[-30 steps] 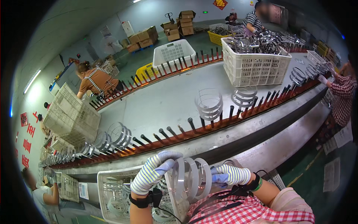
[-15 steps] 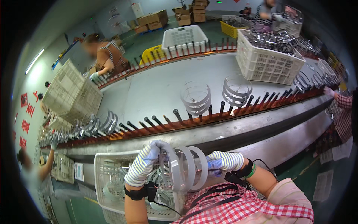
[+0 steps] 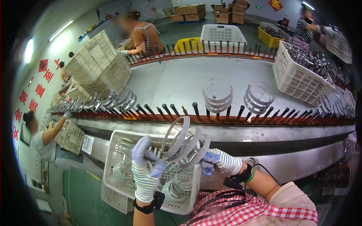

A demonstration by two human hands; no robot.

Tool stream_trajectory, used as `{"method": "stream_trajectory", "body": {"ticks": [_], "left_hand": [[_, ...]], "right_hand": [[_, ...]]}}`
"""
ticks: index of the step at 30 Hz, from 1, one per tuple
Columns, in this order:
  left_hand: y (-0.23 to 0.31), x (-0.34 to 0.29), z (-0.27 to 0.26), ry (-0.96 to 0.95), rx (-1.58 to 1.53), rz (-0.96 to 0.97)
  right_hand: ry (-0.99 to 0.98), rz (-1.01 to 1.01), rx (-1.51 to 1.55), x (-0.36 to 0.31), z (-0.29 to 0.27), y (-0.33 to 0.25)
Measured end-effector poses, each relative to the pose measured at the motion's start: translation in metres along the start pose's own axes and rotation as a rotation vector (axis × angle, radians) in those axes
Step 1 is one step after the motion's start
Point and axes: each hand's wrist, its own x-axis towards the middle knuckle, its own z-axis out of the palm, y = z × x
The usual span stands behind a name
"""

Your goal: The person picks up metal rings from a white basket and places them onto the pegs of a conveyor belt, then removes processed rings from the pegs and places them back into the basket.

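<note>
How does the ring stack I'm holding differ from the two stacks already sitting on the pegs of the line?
The held ring stack is tilted, gripped between the left hand and right hand above the white basket. The two peg stacks stand upright on the line's black pegs, untouched. The held one looks larger, being nearer the camera. All are stacks of pale hoops.

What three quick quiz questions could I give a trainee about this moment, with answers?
1. True or false: both gloved hands, left hand and right hand, hold the ring bundle.
2. What sits directly below the bundle? A) white crate B) yellow bin C) cardboard box
3. How many ring bundles, like the nearer one, stand on the pegs straight ahead?

Key: 1 true; 2 A; 3 two.
</note>
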Motion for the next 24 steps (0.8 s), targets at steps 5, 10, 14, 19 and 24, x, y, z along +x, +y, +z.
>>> {"method": "stream_trajectory", "body": {"ticks": [5,10,14,19,24], "left_hand": [[0.028,0.005,0.003,-0.134,0.344,0.215],[0.032,-0.007,0.010,-0.101,0.554,0.394],[0.024,-0.006,0.015,0.052,0.451,0.289],[0.017,0.030,0.020,0.050,0.490,0.600],[0.011,0.064,0.015,0.035,0.448,0.706]], "right_hand": [[-0.014,0.126,0.119,-0.011,-0.002,0.006],[-0.092,0.141,0.140,-0.015,-0.005,0.003],[-0.068,0.092,0.020,-0.011,0.005,-0.009],[-0.003,-0.023,-0.058,-0.007,0.017,-0.017],[0.122,-0.100,-0.105,-0.007,0.029,-0.025]]}}
